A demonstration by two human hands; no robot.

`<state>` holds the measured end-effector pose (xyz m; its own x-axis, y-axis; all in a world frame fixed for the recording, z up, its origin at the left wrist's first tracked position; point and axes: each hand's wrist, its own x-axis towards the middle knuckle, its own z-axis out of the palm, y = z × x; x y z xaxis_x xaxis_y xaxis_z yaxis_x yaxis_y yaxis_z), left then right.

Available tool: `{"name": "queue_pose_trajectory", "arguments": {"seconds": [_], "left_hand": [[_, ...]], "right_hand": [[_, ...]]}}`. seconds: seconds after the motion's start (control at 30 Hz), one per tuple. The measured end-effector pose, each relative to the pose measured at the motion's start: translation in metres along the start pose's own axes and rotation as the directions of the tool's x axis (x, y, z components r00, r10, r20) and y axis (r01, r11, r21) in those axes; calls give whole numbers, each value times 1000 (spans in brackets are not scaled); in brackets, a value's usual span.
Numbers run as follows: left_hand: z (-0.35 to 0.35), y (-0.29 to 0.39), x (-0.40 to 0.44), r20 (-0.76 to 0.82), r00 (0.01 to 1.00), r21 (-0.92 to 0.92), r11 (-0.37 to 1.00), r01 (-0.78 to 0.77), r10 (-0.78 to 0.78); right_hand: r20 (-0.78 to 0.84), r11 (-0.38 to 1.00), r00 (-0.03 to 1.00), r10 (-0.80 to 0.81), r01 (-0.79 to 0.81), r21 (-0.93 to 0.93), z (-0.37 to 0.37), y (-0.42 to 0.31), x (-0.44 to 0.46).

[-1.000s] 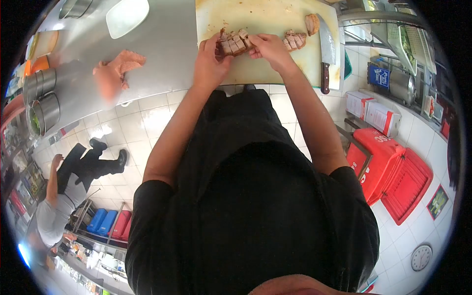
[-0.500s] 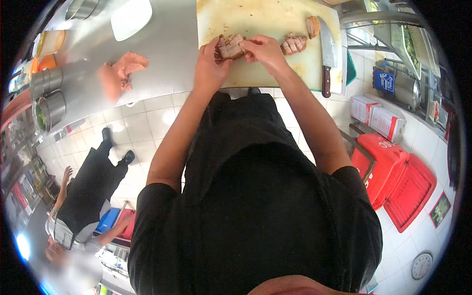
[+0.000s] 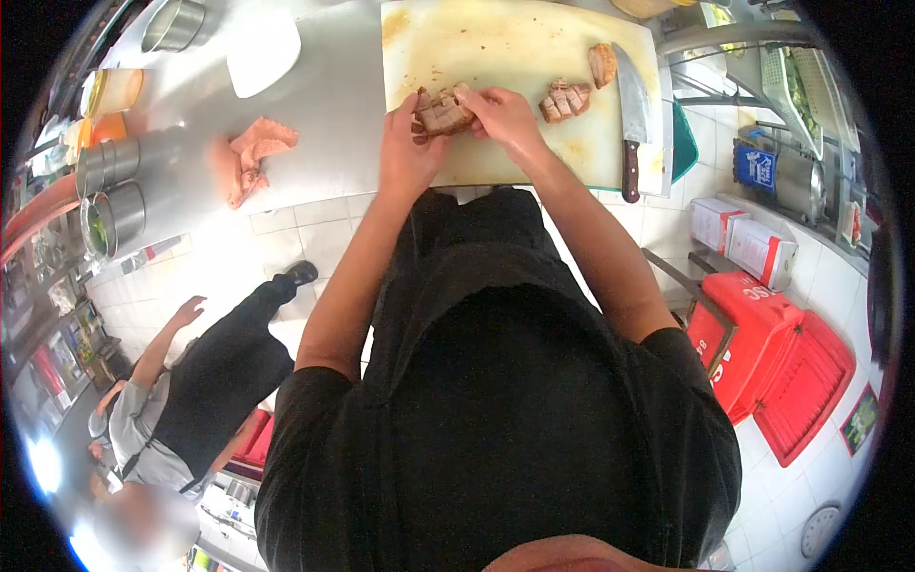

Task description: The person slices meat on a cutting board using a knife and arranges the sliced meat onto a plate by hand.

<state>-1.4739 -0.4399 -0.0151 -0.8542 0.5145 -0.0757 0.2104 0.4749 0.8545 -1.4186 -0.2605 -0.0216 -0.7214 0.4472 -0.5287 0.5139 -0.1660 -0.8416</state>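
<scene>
Cut roast pork [image 3: 444, 113] is gathered in a block at the front of the pale cutting board [image 3: 505, 43]. My left hand [image 3: 411, 151] is closed around its left side. The fingers of my right hand [image 3: 506, 120] press on its right side, with the thumb and fingertips at the top edge. To the right lies a second group of cut pork pieces [image 3: 566, 100]. A single browned pork piece [image 3: 601, 65] rests beyond it. A broad kitchen knife [image 3: 634, 100] with a brown handle lies along the board's right side, touched by neither hand.
On the steel counter [image 3: 334, 105] to the left are a pinkish cloth [image 3: 257, 157], a white plate-like item [image 3: 264, 48] and metal containers [image 3: 119, 214]. A co-worker in a dark apron [image 3: 224, 391] stands at left. Red bins [image 3: 762, 334] and boxes [image 3: 743, 238] are at right.
The hands stay on the pork block, pressing its pieces together; the view has shifted slightly. The co-worker has stepped closer, moving right in the view.
</scene>
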Motion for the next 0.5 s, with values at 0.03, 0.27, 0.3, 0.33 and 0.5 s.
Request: {"name": "queue_pose_trajectory", "arguments": {"seconds": [0.03, 0.27, 0.3, 0.33, 0.5], "left_hand": [[0, 1, 1, -9, 1000, 11, 1000, 3, -3], [3, -3, 0, -19, 1000, 18, 1000, -20, 20], [3, -2, -1, -21, 1000, 15, 1000, -9, 10], [2, 0, 0, -25, 1000, 12, 1000, -3, 3], [0, 5, -2, -15, 1000, -8, 1000, -1, 1]], "right_hand": [[-3, 1000, 1000, -13, 13, 17, -1, 3, 4], [16, 990, 996, -87, 88, -110, -11, 1, 14], [36, 988, 994, -99, 102, -113, -11, 0, 14], [32, 983, 993, -110, 114, -142, -9, 1, 16], [42, 991, 995, -89, 93, -101, -10, 6, 24]]}}
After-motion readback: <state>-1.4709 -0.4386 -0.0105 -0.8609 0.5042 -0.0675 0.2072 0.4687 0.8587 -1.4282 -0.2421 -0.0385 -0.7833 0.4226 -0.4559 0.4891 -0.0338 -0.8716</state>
